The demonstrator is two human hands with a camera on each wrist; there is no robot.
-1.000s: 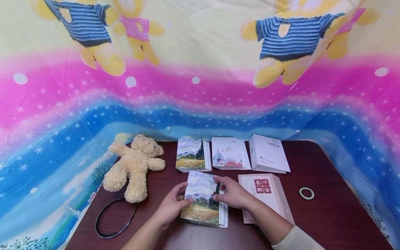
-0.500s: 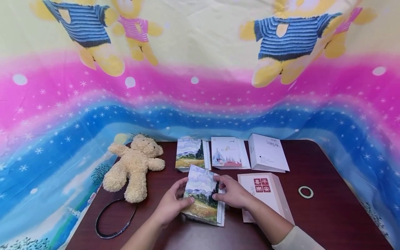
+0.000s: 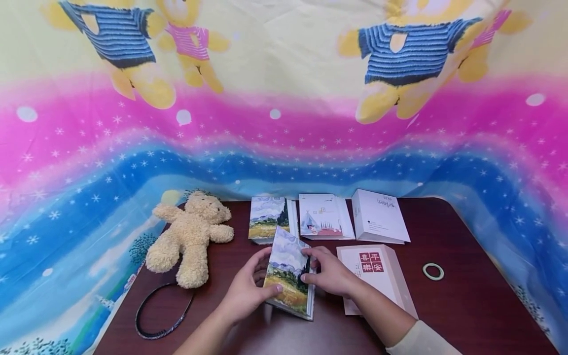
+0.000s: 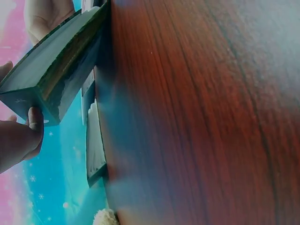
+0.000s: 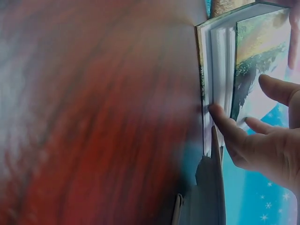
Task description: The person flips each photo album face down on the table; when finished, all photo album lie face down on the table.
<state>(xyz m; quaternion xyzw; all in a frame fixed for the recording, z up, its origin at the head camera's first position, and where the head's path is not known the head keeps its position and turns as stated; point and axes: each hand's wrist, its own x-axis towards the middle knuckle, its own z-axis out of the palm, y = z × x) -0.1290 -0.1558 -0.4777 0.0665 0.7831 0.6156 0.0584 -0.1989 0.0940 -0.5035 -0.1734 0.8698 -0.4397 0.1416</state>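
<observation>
Both hands' grip (image 3: pixel 288 283) closed on tilted painted book (image 3: pixel 289 273) — red-stamped box (image 3: pixel 377 276) alongside, teddy (image 3: pixel 191 236) leftward

Head view looks forward and down over the whole table (image 3: pixel 466 296). Both wrist views sit low and close at tabletop level, sharing the tilted book (image 3: pixel 289 271) lower centre.

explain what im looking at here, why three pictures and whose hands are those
No machine here: a person wears three cameras. The wide picture comes from the head; the two close, tilted ones from the wrists. The left hand and right hand grip a painted-cover book, raised off the dark wooden table on its left side. Also there: a teddy bear, a black hairband, a pale green ring, a box with red characters, and three more books at the back.
</observation>
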